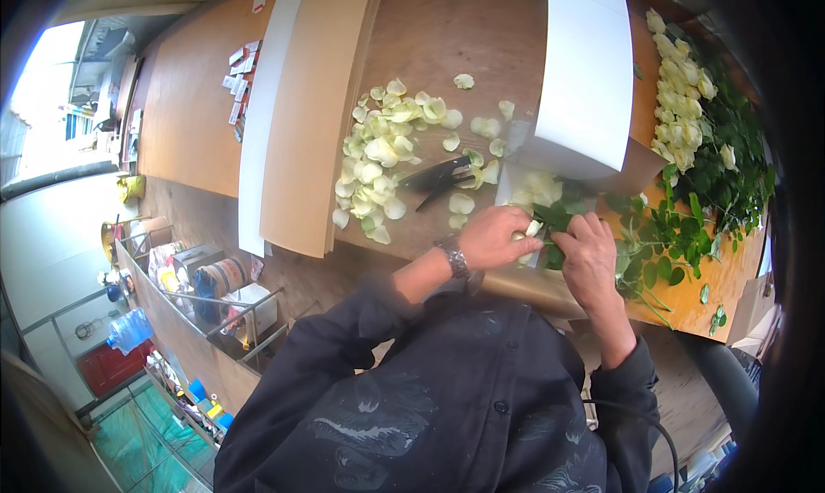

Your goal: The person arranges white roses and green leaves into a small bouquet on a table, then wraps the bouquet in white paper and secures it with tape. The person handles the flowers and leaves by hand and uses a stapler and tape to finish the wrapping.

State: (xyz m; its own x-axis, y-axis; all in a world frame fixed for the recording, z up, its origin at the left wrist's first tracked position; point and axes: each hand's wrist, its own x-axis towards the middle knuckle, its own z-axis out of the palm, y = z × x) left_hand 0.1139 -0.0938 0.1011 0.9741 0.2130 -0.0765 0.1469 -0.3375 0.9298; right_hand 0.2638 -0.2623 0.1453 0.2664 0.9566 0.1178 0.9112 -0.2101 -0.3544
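Observation:
Near the table's front edge, my left hand [501, 239], with a metal watch on its wrist, is closed around the pale head of a white rose [534, 228]. Close beside it on the right, my right hand [589, 257] pinches at the green leaves [554, 215] by the flower; its fingertips partly hide what they grip. Loose cream petals [378, 154] are heaped on the brown tabletop to the left. Among them lies a black stapler-like tool [436, 176]. More leafy stems [666, 240] spread to the right of my right hand.
A white sheet [588, 63] with a bent-down near end stands behind my hands. Many white roses [683, 102] with dark foliage are piled at the far right. Tan cardboard sheets [314, 115] lie left of the petals; small boxes [241, 85] sit beyond. A cluttered metal-framed bin [215, 291] stands lower left.

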